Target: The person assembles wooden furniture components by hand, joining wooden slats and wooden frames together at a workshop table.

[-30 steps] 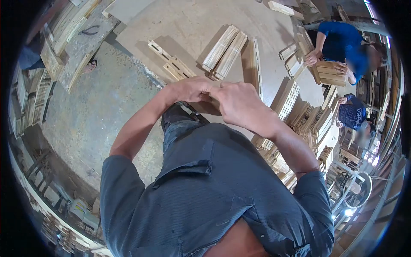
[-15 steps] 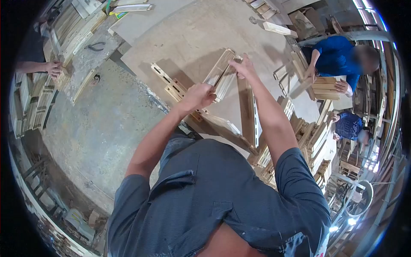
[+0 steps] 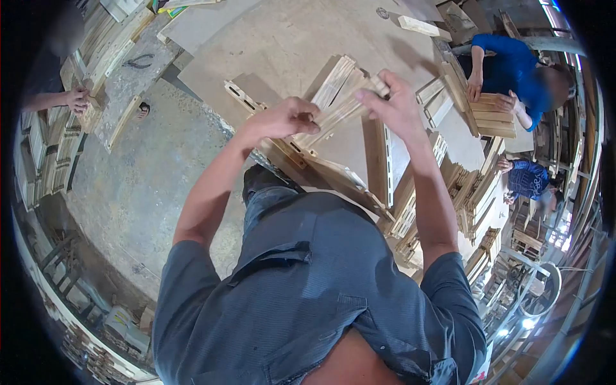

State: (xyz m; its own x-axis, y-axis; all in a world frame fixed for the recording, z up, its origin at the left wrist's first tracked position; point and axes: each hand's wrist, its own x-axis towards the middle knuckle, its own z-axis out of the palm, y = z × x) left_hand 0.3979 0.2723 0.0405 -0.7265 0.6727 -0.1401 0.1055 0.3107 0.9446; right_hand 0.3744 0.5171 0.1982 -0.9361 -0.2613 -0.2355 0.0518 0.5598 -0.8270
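Note:
Over the work table (image 3: 282,38), my right hand (image 3: 396,106) is closed round the upper end of a blurred light wooden strip (image 3: 350,106). The strip slants down to my left hand (image 3: 285,120), whose fingers are curled at its lower end; whether they grip it is unclear. More pale strips (image 3: 333,78) lie behind it on the table. Slotted wooden pieces (image 3: 240,96) lie beside and partly under my left hand. A long slotted piece (image 3: 388,163) stands on edge below my right hand.
Stacked wooden pieces (image 3: 462,186) lie at the right. A person in blue (image 3: 513,70) handles boards (image 3: 494,119); another person (image 3: 529,181) is beyond. At the left a person's hand (image 3: 78,101) rests near wood, and pliers (image 3: 140,61) lie on a bench (image 3: 151,77).
My right hand has moved right and toward me, now with a strip lifted off the pile. My left hand has shifted slightly left and up.

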